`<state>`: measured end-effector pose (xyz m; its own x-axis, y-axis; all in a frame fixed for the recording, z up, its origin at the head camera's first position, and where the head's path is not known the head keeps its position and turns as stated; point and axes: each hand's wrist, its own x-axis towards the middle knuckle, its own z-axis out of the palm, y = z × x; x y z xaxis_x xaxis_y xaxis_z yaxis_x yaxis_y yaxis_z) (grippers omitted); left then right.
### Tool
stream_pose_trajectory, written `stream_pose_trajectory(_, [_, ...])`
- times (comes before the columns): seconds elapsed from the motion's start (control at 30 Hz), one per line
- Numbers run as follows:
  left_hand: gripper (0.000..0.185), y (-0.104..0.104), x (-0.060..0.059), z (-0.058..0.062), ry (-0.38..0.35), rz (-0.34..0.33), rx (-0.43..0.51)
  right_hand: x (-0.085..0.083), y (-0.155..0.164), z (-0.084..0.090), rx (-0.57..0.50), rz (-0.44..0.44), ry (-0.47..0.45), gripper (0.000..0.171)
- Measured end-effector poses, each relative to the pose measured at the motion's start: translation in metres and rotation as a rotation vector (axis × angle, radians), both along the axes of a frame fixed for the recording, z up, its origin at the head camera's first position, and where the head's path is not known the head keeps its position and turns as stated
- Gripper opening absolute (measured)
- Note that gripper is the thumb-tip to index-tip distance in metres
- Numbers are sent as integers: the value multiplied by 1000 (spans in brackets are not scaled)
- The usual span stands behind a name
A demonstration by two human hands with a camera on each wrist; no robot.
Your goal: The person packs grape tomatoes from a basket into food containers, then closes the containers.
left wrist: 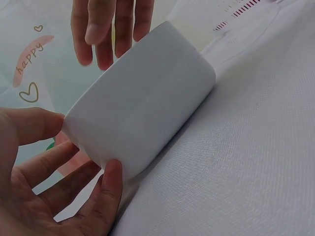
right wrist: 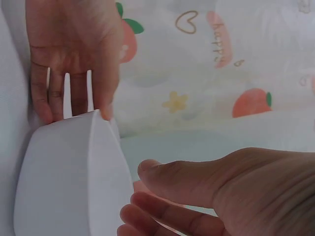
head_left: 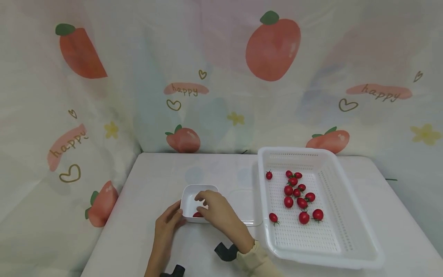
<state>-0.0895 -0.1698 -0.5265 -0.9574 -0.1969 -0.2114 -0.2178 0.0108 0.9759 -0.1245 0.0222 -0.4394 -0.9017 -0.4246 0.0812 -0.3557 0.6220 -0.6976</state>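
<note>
A small white square box (head_left: 189, 197) stands upright on the table, with a red cherry tomato (head_left: 197, 214) visible inside near its front wall. My left hand (head_left: 166, 225) holds the box at its left side, thumb by the front corner, and in the left wrist view several fingertips touch the box wall (left wrist: 142, 93). Over the box's right side hovers my right hand (head_left: 223, 211), fingers loosely bent and nothing seen between them. The right hand hides part of the box's inside.
To the right stands a white perforated basket (head_left: 360, 227) with several cherry tomatoes (head_left: 302, 203) lying on its bottom. A clear flat lid (head_left: 242, 206) lies between box and basket. A printed curtain (head_left: 221, 50) hangs behind the white table (head_left: 155, 169).
</note>
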Motion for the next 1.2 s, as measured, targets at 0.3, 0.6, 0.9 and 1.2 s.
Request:
stream_pose_trajectory(0.3, [46,1,0,-1,-18,-17,-22,16,30,21,-31,-51,7,24])
stream_pose_trajectory(0.6, [43,2,0,1,-15,-14,-16,27,61,33,-63,-171,-9,25])
stream_pose_trajectory(0.9, [43,-1,2,3,-22,-12,-2,41,91,44,-95,-234,-48,30])
stream_pose_trajectory(1.2, [40,0,2,0,-28,-5,-1,47,129,44,-127,-276,-110,32])
